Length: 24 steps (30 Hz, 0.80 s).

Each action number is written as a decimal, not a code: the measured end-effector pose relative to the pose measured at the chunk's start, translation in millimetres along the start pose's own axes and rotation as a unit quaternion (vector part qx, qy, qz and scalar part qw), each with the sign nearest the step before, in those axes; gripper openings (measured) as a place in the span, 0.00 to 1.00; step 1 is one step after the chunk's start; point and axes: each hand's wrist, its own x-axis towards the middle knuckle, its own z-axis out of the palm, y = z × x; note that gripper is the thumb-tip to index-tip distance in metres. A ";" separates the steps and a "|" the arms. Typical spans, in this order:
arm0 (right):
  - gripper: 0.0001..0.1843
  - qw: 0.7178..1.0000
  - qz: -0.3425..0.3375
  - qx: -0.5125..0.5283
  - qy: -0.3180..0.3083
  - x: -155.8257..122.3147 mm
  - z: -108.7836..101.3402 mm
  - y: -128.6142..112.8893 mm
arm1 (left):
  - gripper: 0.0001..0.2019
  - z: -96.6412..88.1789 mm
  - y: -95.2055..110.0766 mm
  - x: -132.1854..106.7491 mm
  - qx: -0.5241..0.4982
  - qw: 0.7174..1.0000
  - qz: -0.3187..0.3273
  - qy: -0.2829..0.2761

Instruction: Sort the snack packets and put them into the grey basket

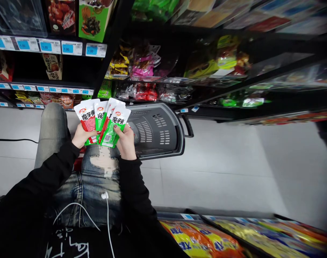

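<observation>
- Head view: left hand (82,137) and right hand (126,144) each close their grip on fanned red-and-green snack packets (104,120), held above the torn-jeans knee (102,161).
- A grey basket (163,132) sits on the floor (233,168) just beyond them.

— How many snack packets (101,120) in the fan?
— Four that I can count.
— Baskets?
— One grey shopping basket (158,130).
— Price labels (49,46) on the top shelf edge?
— Five, each with a blue patch.
</observation>
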 end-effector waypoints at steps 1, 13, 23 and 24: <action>0.17 1.000 -0.009 -0.004 0.006 0.2 -0.9 0.6 | 0.24 -0.4 -0.3 0.6 0.002 1.000 0.001 -0.001; 0.20 0.999 0.035 -0.001 -0.012 -1.8 -2.5 -0.6 | 0.18 -3.6 5.0 1.2 -0.036 0.999 -0.015 -0.019; 0.19 1.000 -0.003 0.001 -0.008 -1.9 -12.5 -7.1 | 0.21 -4.3 5.0 1.6 0.008 0.999 -0.016 -0.027; 0.19 1.000 0.005 -0.007 -0.017 -2.9 -9.5 -6.0 | 0.22 -4.8 4.2 2.3 0.020 0.999 -0.011 -0.033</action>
